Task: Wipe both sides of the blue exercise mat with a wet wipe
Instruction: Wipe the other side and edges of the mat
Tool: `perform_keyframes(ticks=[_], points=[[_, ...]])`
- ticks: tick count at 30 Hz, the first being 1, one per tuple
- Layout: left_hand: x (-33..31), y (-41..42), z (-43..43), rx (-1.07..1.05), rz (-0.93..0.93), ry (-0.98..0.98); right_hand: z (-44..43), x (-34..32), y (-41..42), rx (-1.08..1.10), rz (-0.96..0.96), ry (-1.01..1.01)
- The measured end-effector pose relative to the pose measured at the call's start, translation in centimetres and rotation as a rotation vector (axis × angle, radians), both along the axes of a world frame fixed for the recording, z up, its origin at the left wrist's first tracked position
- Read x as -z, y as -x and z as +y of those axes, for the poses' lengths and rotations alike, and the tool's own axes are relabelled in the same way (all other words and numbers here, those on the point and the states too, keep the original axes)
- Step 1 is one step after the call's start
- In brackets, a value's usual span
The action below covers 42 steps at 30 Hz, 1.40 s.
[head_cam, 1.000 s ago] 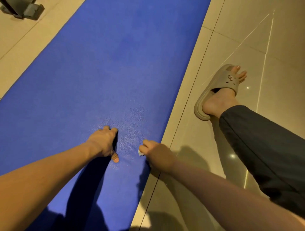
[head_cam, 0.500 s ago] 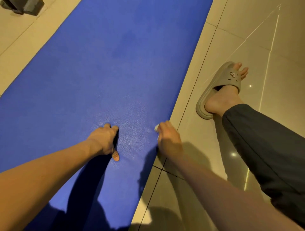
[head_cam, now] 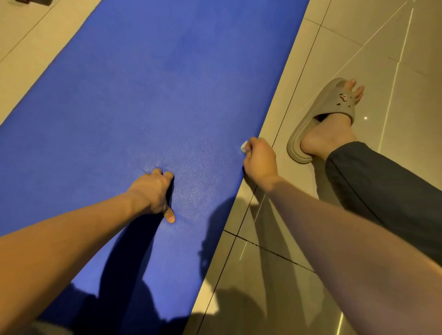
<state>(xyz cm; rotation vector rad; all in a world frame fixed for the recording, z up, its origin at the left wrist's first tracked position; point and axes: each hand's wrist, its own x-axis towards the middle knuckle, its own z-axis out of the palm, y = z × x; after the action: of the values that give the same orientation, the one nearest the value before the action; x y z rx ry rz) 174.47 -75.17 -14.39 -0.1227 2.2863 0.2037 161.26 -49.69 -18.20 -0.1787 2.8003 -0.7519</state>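
Observation:
The blue exercise mat (head_cam: pixel 148 90) lies flat on the tiled floor and runs away from me. My left hand (head_cam: pixel 153 191) rests on it near the middle, propped on its fingertips and thumb, holding nothing. My right hand (head_cam: pixel 259 160) sits at the mat's right edge, its fingers curled round a small bunched white wet wipe (head_cam: pixel 244 146). Only a corner of the wipe shows past the fingers, touching the mat's edge.
Glossy beige floor tiles (head_cam: pixel 358 43) surround the mat. My right foot in a grey-brown slipper (head_cam: pixel 318 124) stands just right of the right hand, with a dark trouser leg (head_cam: pixel 382 186) above it. A dark object (head_cam: pixel 35 2) sits at the far top left.
My right hand with the wipe has slid forward and to the right, from on the mat to its right edge. The left hand has stayed in place.

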Motion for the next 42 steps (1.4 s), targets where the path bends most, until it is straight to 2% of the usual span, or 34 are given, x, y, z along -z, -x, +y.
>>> perform_keyframes(ticks=[4,7,10,12,15,18,21,24,26,27,29,32,34,38,40,42], points=[[-0.5,0.1,0.2,0.0,-0.02,0.005,0.8,-0.2,-8.7,-0.044,-0.139,0.089],[-1.0,0.1,0.3,-0.001,-0.023,0.002,1.4,-1.6,-14.0,-0.219,-0.174,0.106],[-1.1,0.2,0.4,-0.008,-0.016,-0.007,1.8,-1.9,-11.9,-0.233,-0.14,0.141],[-0.9,0.0,0.3,-0.017,-0.008,-0.006,1.2,-1.8,-7.5,-0.091,-0.097,0.053],[-0.6,-0.1,0.2,-0.015,-0.005,-0.003,0.0,-1.4,-1.7,0.069,-0.052,0.043],[-0.6,0.0,0.2,-0.011,-0.006,-0.005,-1.3,-1.3,-2.5,0.055,-0.084,-0.004],[-0.8,0.0,0.3,-0.011,-0.009,-0.003,-2.5,-1.9,-9.5,-0.155,-0.091,-0.052],[-0.8,-0.1,0.3,-0.015,-0.001,0.0,-2.8,-2.8,-15.6,-0.587,-0.162,-0.084],[-0.7,-0.1,0.3,-0.016,0.004,0.0,-2.3,-3.0,-14.6,-0.819,-0.14,-0.136],[-0.7,-0.1,0.3,-0.017,0.004,-0.001,-2.1,-2.9,-12.8,-0.846,-0.101,-0.159],[-0.4,-0.1,0.2,-0.024,-0.001,-0.009,-1.8,-2.2,-8.2,-0.706,-0.016,-0.167],[-0.1,-0.2,0.0,-0.027,-0.003,-0.019,-1.8,-1.9,-0.4,-0.321,0.093,-0.194],[0.0,-0.1,0.0,-0.023,0.006,-0.019,-2.4,-1.9,2.0,-0.236,0.091,-0.218],[-0.2,0.0,0.0,-0.03,-0.002,-0.022,-4.4,-1.2,-4.0,-0.28,0.024,-0.15],[-0.4,0.0,0.1,-0.041,-0.013,-0.027,-4.8,-1.4,-9.7,-0.404,-0.046,-0.092],[-0.6,0.0,0.2,-0.042,-0.011,-0.022,-4.5,-2.0,-14.1,-0.617,-0.105,-0.08]])
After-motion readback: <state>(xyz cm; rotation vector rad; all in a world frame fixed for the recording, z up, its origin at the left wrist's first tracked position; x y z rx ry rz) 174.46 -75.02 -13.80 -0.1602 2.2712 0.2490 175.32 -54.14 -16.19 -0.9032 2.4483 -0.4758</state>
